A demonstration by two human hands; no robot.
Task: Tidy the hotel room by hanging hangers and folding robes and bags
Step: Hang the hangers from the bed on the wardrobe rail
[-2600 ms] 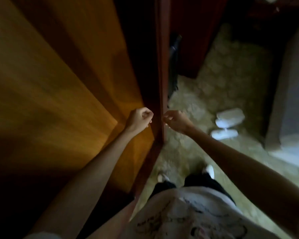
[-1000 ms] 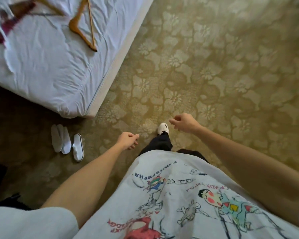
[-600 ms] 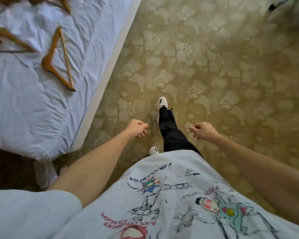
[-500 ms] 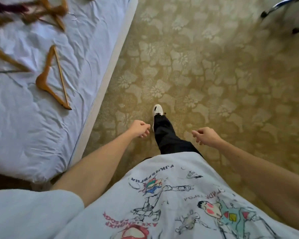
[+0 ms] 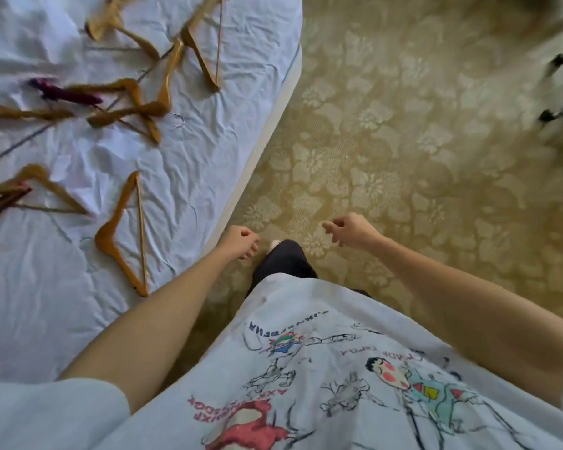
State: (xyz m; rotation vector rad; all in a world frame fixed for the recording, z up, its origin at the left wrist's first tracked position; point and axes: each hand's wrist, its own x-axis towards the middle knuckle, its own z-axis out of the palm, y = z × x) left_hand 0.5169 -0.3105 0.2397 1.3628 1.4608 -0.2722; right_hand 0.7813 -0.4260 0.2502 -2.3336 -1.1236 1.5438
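Several wooden hangers lie scattered on the white bed (image 5: 192, 157) at the left. The nearest hanger (image 5: 124, 232) lies alone close to the bed's edge. A tangled pile of hangers (image 5: 137, 102) sits farther back, with a dark red hanger (image 5: 65, 94) among them. Another hanger (image 5: 36, 190) lies at the far left. My left hand (image 5: 239, 243) hangs just beyond the bed's edge, fingers loosely curled and holding nothing. My right hand (image 5: 351, 232) hangs over the carpet, also loosely curled and holding nothing.
A patterned yellow-green carpet (image 5: 403, 141) covers the floor to the right of the bed. Chrome chair legs with dark casters (image 5: 553, 89) show blurred at the upper right. My dark trouser leg and white shoe (image 5: 277, 245) are between my hands.
I turned away from the wooden wardrobe door and walked along the bed. More hangers have come into view on the sheet. Both hands stay loosely curled and hold nothing.
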